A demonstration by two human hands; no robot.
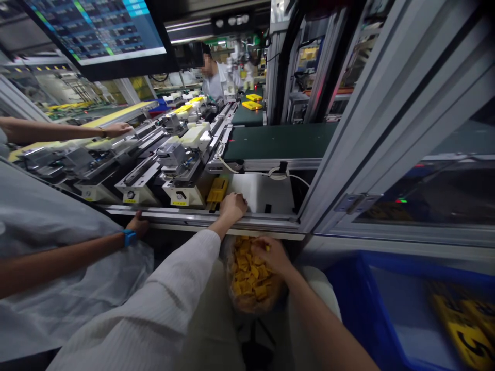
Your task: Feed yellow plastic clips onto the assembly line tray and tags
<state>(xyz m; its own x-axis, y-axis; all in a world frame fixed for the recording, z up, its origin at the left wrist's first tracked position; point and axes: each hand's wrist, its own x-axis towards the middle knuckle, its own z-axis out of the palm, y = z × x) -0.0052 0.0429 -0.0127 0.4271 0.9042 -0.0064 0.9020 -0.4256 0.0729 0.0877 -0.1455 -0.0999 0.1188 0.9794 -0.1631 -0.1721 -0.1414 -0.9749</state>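
Note:
My left hand (233,206) rests on the metal bench edge with its fingers curled closed; whatever may be inside them is hidden. Just left of it, a flat yellow plastic part (217,190) lies beside the fixtures. Below the edge, between my legs, a clear plastic bag (247,306) holds many small yellow plastic pieces (247,273). Over the top of these, my right hand (274,253) bends its thumb and fingers together among the pieces. Its fingertips are blurred, so a piece between them cannot be made out.
Fixtures on rails (172,159) fill the left bench; a green conveyor belt (278,141) runs behind. A co-worker's hand (118,129) and another with a blue wristband (137,225) are at left. An aluminium post (359,103) and a blue bin (359,288) with yellow parts stand right.

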